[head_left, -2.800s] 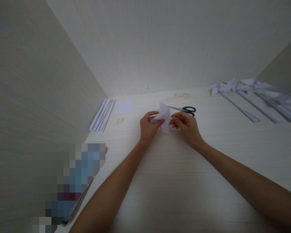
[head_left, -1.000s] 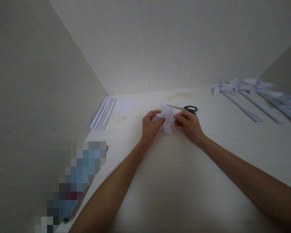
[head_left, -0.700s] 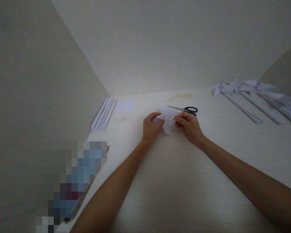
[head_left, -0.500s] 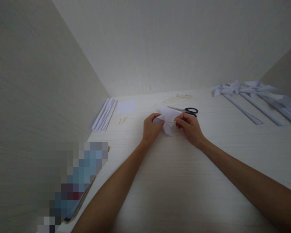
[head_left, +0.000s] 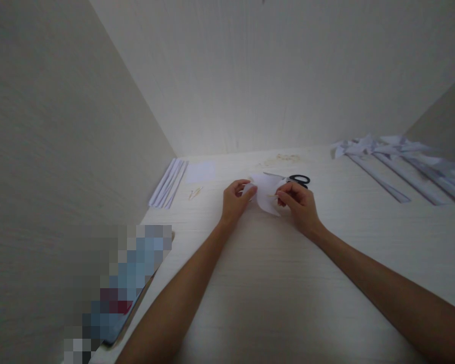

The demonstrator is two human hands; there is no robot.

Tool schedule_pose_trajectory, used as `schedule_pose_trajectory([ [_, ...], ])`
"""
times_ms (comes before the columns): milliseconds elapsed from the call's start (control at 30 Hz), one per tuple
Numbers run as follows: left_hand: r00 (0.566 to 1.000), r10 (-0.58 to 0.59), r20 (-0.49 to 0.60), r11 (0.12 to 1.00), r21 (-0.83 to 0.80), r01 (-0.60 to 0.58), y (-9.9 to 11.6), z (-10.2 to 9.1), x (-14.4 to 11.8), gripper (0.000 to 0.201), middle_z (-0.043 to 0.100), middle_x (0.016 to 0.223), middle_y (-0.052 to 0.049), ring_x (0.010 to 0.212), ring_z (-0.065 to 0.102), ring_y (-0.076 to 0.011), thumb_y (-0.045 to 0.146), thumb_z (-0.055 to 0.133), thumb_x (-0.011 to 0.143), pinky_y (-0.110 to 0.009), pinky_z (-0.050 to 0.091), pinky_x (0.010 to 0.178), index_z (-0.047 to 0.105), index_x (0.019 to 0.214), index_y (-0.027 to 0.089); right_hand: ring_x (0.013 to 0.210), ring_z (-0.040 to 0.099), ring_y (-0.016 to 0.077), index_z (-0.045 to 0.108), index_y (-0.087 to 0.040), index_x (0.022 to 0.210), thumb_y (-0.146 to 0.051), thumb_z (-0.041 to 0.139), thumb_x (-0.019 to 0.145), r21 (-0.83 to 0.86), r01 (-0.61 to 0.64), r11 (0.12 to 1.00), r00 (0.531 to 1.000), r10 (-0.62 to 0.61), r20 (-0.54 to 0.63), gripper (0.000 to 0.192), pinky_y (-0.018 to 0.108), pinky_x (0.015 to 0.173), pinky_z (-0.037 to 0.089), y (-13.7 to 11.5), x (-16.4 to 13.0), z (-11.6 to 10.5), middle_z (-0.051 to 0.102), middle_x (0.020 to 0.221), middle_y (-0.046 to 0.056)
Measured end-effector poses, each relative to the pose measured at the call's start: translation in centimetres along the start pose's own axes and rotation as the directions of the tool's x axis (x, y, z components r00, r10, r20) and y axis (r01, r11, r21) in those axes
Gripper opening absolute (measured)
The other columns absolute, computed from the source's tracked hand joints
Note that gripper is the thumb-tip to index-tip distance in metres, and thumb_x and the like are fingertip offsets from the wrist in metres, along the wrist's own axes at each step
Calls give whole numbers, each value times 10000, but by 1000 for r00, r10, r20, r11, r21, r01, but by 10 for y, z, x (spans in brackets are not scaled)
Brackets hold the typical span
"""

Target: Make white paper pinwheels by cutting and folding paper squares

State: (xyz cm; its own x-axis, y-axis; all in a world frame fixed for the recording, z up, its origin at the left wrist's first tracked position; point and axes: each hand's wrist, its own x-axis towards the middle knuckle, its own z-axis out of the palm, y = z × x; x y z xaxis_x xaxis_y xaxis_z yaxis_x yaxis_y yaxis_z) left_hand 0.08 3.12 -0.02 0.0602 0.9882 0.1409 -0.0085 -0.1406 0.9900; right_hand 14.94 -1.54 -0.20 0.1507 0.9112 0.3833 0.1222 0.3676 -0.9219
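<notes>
The left hand [head_left: 235,202] has its thumb and fingers closed on the edge of a curled white paper [head_left: 265,196], which sits between both hands over the middle of the table [head_left: 258,283]; the right hand [head_left: 299,206] pinches a thin pale stick [head_left: 272,195] whose tip lies at the paper's face, though whether it pierces or merely touches cannot be told; if the stick were pushed hard or at a slant, the paper could tear around that point; if the left thumb eased, the bent paper would probably spring open and the layers slip out of line; the stick, slender as it is, might snap or roll from the fingertips under a sideways load; the scissors [head_left: 290,179] lie just beyond the right hand, so a careless forward move might knock them or catch the paper on the blades.
</notes>
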Motion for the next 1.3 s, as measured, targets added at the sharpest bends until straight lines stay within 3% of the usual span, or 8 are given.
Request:
schedule_pose_trajectory([
  [200,995,21,-96,1000,12,-20,-3,-4,4,225,611,742,-47,692,560,-123,335,555,673,-244,442,620,584,771,135,495,450,86,506,-174,635,-200,518,707,-7,15,1000,1000,-15,8,78,228,490,350,0,-1,0,487,534,-36],
  [400,922,264,-283,949,249,-196,16,-4,-2,106,594,768,-31,694,539,-98,129,517,653,-212,433,619,557,749,146,499,449,92,496,-176,639,-213,507,717,-99,39,994,999,-36,34,87,231,483,347,-2,-3,1,483,545,-29],
  [467,944,239,-226,962,188,-198,25,0,-4,107,554,615,10,551,505,-75,124,497,664,-183,404,517,548,755,150,510,452,94,490,-180,642,-211,500,725,-120,78,990,996,-72,56,89,232,485,351,-2,-5,1,482,562,-25],
  [567,984,175,15,978,114,-176,36,5,-4,133,517,516,36,427,443,-53,130,466,695,-168,351,432,553,795,142,524,452,99,482,-185,650,-200,494,732,-163,143,976,987,-129,98,84,237,490,356,-4,-7,2,488,594,-17],
  [667,972,96,215,988,101,-120,42,4,-1,181,501,481,40,381,402,-47,173,441,742,-168,312,391,562,868,128,549,461,109,474,-189,648,-187,483,738,-225,223,949,969,-190,158,91,247,509,366,-7,-9,2,505,627,-2],
  [767,952,49,303,990,111,-86,46,1,0,224,505,488,34,377,387,-42,235,420,780,-166,303,389,573,901,124,584,480,120,463,-190,645,-158,468,739,-280,336,899,931,-272,242,99,256,538,374,-12,-12,3,520,644,11],
  [1067,956,9,293,989,139,-52,50,1,-3,248,532,507,2,406,448,-48,292,450,774,-161,326,384,629,731,126,582,451,113,457,-201,706,-128,432,746,-264,500,825,827,-364,428,86,251,537,384,-13,-17,4,523,690,29],
  [1300,970,-102,220,992,94,83,45,2,-3,96,565,492,1,448,522,-74,192,589,652,-194,433,466,622,610,113,592,466,123,462,-203,686,-153,435,746,-272,473,838,844,-343,412,83,263,551,388,-13,-16,4,532,680,31],
])
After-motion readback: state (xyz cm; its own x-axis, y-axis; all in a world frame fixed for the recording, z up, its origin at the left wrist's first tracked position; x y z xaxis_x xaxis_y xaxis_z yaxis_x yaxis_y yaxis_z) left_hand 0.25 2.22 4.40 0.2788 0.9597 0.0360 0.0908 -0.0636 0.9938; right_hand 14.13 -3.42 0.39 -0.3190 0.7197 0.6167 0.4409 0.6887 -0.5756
